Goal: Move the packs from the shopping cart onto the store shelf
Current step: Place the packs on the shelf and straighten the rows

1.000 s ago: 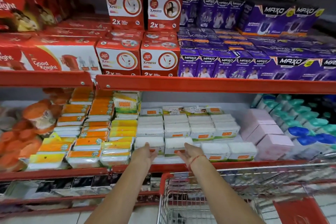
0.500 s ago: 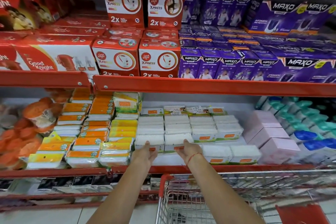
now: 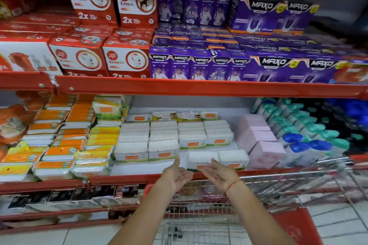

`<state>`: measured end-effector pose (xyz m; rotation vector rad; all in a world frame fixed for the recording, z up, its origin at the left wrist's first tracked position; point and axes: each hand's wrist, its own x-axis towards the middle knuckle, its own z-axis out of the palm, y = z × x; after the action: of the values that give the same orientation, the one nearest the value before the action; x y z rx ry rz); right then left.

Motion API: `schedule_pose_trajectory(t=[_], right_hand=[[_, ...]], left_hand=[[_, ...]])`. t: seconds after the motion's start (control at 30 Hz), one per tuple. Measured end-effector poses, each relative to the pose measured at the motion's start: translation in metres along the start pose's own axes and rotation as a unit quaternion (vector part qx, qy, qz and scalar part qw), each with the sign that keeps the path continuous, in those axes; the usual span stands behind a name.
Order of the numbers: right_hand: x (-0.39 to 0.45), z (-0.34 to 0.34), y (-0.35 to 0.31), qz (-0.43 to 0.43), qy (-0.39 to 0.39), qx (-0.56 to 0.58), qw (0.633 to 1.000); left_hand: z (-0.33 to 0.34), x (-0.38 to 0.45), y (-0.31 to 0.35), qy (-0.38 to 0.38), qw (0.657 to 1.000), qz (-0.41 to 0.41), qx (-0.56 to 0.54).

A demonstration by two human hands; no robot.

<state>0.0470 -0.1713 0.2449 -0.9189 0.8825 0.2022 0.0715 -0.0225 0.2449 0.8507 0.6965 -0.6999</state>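
two empty hands held palm-up in front of a store shelf (image 3: 139, 179) stocked with white packs (image 3: 147, 145).

the left hand (image 3: 176, 173) and right hand (image 3: 220, 175) are released, fingers spread, grasping nothing, just above the shelf's red front edge. the white packs with orange labels sit in rows on the middle shelf, two more (image 3: 217, 158) lying nearer the edge, just behind the right hand. a red thread circles the right wrist. below the forearms is a wire shopping cart (image 3: 199, 225) with red trim; its contents are too blurred to tell.
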Motion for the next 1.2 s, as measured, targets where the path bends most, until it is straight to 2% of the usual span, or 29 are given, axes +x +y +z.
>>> schedule_pose_trajectory(t=[0.1, 0.23, 0.47, 0.73, 0.9, 1.0, 1.03, 1.07, 1.13, 1.17, 1.2], right_hand=[[0.012, -0.037, -0.021, -0.036, 0.056, 0.006, 0.998], [0.023, -0.061, -0.041, -0.049, 0.115, -0.028, 0.992], [0.050, -0.053, -0.061, -0.055, 0.093, -0.023, 0.994], [0.074, -0.037, -0.068, -0.061, 0.098, 0.002, 0.993], [0.071, -0.034, -0.070, -0.080, 0.105, -0.030, 0.991], [0.058, -0.038, -0.065, -0.104, 0.098, -0.114, 0.983], [0.053, -0.038, -0.060, -0.140, 0.103, -0.180, 0.968], [0.049, -0.036, -0.055, -0.202, 0.119, -0.264, 0.936], [0.041, -0.029, -0.046, -0.355, 0.147, -0.407, 0.828], [0.037, -0.022, -0.042, -0.423, 0.140, -0.449, 0.775], [0.036, -0.012, -0.039, -0.476, 0.126, -0.481, 0.725]], left_hand=[[0.029, 0.003, -0.014, -0.010, 1.000, -0.004, 0.008], [0.055, 0.010, -0.021, 0.022, 1.000, 0.009, -0.009], [0.067, 0.032, -0.015, 0.079, 0.995, 0.048, -0.037], [0.069, 0.050, 0.005, 0.101, 0.993, 0.058, 0.005], [0.068, 0.048, 0.008, 0.093, 0.994, 0.048, 0.010], [0.058, 0.039, 0.011, 0.070, 0.991, 0.062, 0.091], [0.052, 0.034, 0.013, 0.064, 0.986, 0.070, 0.134], [0.044, 0.030, 0.018, 0.056, 0.977, 0.090, 0.184], [0.026, 0.021, 0.029, 0.043, 0.943, 0.178, 0.280], [0.014, 0.016, 0.037, 0.044, 0.909, 0.246, 0.333], [0.000, 0.013, 0.047, 0.061, 0.849, 0.324, 0.413]])
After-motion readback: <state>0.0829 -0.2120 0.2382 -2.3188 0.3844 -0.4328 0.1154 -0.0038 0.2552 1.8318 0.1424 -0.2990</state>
